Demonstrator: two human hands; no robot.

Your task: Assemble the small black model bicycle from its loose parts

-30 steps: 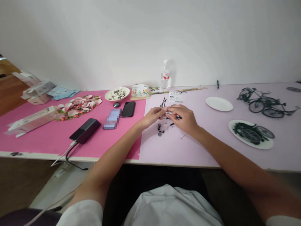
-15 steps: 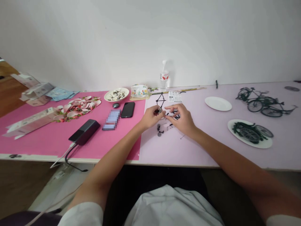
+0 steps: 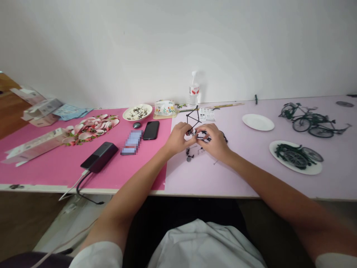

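Black frame (image 3: 193,118) pinched in left hand (image 3: 177,138) over lilac tabletop (image 3: 200,178), near printed sheet (image 3: 208,114) and loose parts (image 3: 189,159), with lower end finger-hidden and right hand (image 3: 215,140) drawn to a pinch, perhaps on something small.

The worktop (image 3: 212,182) carries a pink covering (image 3: 50,169) at left. On this covering: a black phone (image 3: 151,130), a dark oval object (image 3: 137,125), and a black box-shaped device (image 3: 99,157) with cables (image 3: 79,186) at its near end. Behind the phone, a bowl (image 3: 126,112) contains white and dark pieces. Farther left: pink petal-shaped pieces (image 3: 92,129), a long carton (image 3: 35,146), further cartons (image 3: 43,108) and blue packets (image 3: 71,111). A floral-patterned container (image 3: 165,108) is located left of an upright, capped bottle (image 3: 193,93) near the wall (image 3: 156,48).
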